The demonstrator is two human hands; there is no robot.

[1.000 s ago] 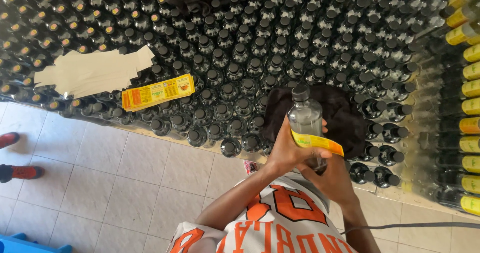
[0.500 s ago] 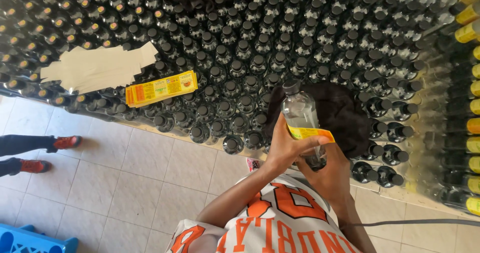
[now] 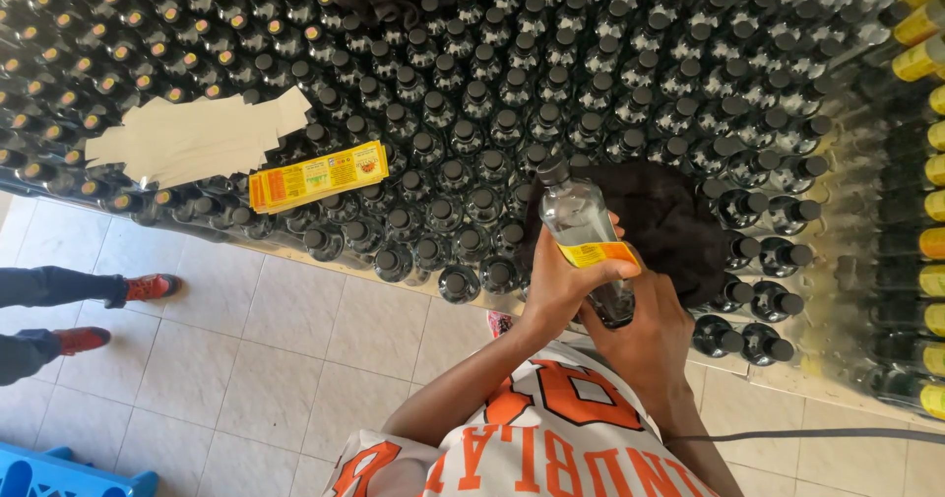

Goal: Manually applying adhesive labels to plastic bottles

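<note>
— What lies nearest the camera?

— The person's white jersey with orange letters [image 3: 532,453], then both forearms rising to a clear plastic bottle with a black cap [image 3: 576,221], held tilted above the near edge of the counter [image 3: 325,257]. To the left, on the pale tiled floor [image 3: 246,359], stand another person's red shoes [image 3: 148,287], with a blue plastic crate [image 3: 59,477] at the corner.

— And the hands?

— The left hand [image 3: 551,290] has its fingers [image 3: 602,272] curled round the bottle's middle, thumb pressing on a yellow and orange paper label [image 3: 596,253] that wraps the bottle. The right hand [image 3: 645,335] grips the bottle's lower end from below, fingers closed about it; its fingertips are hidden behind the bottle.

— What crowds the space beyond?

— A black cloth [image 3: 669,217] lies just behind the bottle, on top of the bottles. Round it the counter is packed with dark bottles with black caps [image 3: 472,113], standing shoulder to shoulder. A stack of yellow labels [image 3: 317,175] rests on their caps to the left, and further left a fan of white backing strips [image 3: 192,138]. At the far right, bottles already wearing yellow labels [image 3: 920,59] lie stacked.
</note>
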